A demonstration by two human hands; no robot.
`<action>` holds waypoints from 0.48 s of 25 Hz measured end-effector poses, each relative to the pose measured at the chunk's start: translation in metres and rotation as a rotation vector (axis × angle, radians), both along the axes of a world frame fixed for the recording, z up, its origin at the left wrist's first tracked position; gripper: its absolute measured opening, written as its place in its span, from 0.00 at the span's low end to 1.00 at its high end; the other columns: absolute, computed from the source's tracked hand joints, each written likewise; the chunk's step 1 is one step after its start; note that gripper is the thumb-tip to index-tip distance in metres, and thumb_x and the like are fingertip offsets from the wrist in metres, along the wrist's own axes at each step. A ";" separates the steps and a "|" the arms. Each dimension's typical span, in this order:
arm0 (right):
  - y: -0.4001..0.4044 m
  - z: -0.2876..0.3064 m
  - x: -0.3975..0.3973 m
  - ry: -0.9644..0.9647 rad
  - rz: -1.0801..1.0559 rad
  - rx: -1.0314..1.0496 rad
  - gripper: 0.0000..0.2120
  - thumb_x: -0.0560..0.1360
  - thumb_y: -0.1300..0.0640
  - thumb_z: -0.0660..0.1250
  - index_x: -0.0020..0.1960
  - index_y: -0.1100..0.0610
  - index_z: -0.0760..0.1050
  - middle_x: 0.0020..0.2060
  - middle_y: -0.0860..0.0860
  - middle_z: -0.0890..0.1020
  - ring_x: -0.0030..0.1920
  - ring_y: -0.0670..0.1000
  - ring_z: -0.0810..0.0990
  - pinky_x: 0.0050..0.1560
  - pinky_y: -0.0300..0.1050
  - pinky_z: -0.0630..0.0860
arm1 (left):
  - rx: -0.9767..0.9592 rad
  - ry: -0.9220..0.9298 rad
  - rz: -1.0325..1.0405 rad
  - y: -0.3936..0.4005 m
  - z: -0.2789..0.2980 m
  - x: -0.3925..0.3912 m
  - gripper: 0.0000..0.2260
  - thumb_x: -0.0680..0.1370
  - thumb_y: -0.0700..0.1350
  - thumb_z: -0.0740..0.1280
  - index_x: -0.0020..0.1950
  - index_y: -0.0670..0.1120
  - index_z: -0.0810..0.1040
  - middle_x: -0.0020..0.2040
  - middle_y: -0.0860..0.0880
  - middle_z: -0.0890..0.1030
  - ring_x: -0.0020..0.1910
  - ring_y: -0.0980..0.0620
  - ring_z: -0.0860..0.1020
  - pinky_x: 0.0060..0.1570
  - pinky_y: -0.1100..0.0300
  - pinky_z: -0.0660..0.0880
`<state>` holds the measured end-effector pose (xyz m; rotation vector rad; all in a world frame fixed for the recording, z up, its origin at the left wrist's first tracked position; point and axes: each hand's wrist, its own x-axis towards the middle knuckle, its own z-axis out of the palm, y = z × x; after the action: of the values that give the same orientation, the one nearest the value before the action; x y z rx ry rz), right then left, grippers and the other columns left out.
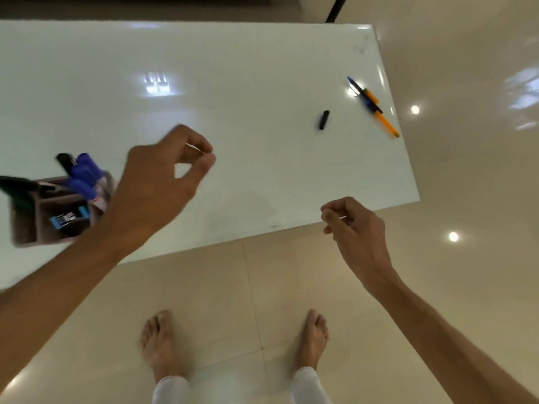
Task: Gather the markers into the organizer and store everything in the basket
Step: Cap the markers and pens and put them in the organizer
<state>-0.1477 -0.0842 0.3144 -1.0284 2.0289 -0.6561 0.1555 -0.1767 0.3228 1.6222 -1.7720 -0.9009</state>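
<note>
Home: bare feet, tiled floor

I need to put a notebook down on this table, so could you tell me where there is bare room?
The widest free patch is the table top's far left and middle, bordered by the organizer on the near left and the black cap on the right. The near middle, between the left hand and right hand, is bare too. The far right edge is crowded by the pens.

White glossy table; brown organizer showing blue-capped markers; black cap; orange pen; beige tiled floor gleaming.
</note>
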 end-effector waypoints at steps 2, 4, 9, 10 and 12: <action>-0.014 -0.002 -0.034 0.055 -0.025 -0.016 0.05 0.80 0.57 0.70 0.49 0.50 0.83 0.44 0.42 0.87 0.41 0.45 0.86 0.37 0.29 0.76 | 0.086 -0.002 -0.038 -0.007 -0.020 -0.041 0.05 0.81 0.51 0.73 0.54 0.53 0.81 0.44 0.61 0.86 0.48 0.74 0.82 0.50 0.80 0.72; -0.039 -0.003 -0.073 0.147 -0.018 -0.060 0.04 0.79 0.57 0.71 0.47 0.51 0.84 0.42 0.42 0.87 0.41 0.42 0.85 0.38 0.27 0.75 | 0.181 0.013 -0.040 -0.016 -0.045 -0.084 0.05 0.81 0.52 0.74 0.53 0.54 0.81 0.43 0.61 0.86 0.46 0.71 0.83 0.46 0.78 0.73; -0.133 -0.017 -0.160 0.503 0.156 -0.181 0.07 0.80 0.54 0.71 0.53 0.54 0.86 0.47 0.47 0.87 0.48 0.46 0.83 0.56 0.43 0.79 | 0.146 -0.006 0.000 -0.061 -0.102 -0.182 0.04 0.81 0.50 0.73 0.53 0.51 0.83 0.46 0.57 0.86 0.45 0.59 0.84 0.53 0.54 0.83; -0.155 -0.023 -0.174 0.559 0.189 -0.190 0.08 0.80 0.52 0.70 0.55 0.53 0.86 0.49 0.49 0.87 0.52 0.51 0.83 0.58 0.47 0.78 | 0.126 0.015 0.025 -0.073 -0.113 -0.201 0.08 0.81 0.53 0.73 0.55 0.50 0.82 0.47 0.55 0.86 0.45 0.56 0.83 0.54 0.51 0.83; -0.200 -0.038 -0.192 0.615 0.230 -0.215 0.10 0.80 0.49 0.68 0.56 0.51 0.86 0.50 0.51 0.86 0.57 0.55 0.81 0.55 0.46 0.75 | 0.104 -0.003 0.069 -0.099 -0.134 -0.233 0.18 0.77 0.61 0.74 0.58 0.50 0.80 0.49 0.54 0.84 0.47 0.53 0.82 0.55 0.51 0.79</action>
<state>-0.3396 -0.2838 0.2764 -1.7267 2.3262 -0.4765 -0.0777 -0.2759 0.1891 1.7395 -1.6849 -0.9736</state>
